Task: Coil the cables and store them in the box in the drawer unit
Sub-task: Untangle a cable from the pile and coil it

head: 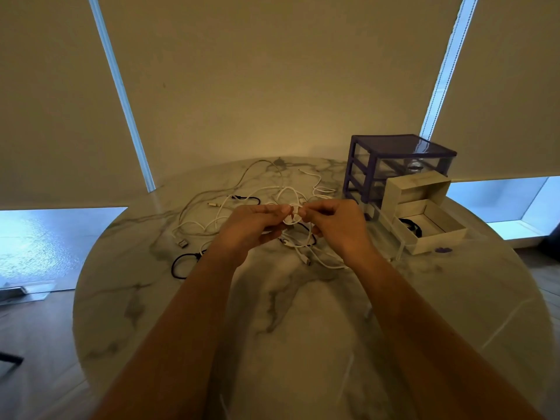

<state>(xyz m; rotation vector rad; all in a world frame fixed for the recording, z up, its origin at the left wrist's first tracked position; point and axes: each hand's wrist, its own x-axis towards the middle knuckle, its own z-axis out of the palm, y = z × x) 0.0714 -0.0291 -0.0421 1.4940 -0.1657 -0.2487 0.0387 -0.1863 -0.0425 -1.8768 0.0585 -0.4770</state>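
Note:
Over the middle of the marble table, my left hand (254, 227) and my right hand (336, 227) meet, fingertips together. Both pinch a small white cable coil (291, 219) held between them. A tangle of loose white cables (257, 189) lies on the table behind and below the hands. One black cable (181, 263) curls at the left. The purple drawer unit (397, 165) stands at the right, its clear bottom drawer pulled out. In that drawer sits an open white box (430, 227) with a black coil (411, 226) inside.
The round marble table (303, 328) fills the near view. A grey USB plug (182, 244) lies at the left end of the white cables. Blinds cover the windows behind. A small purple piece (443, 250) lies by the box. Wooden floor shows at both sides.

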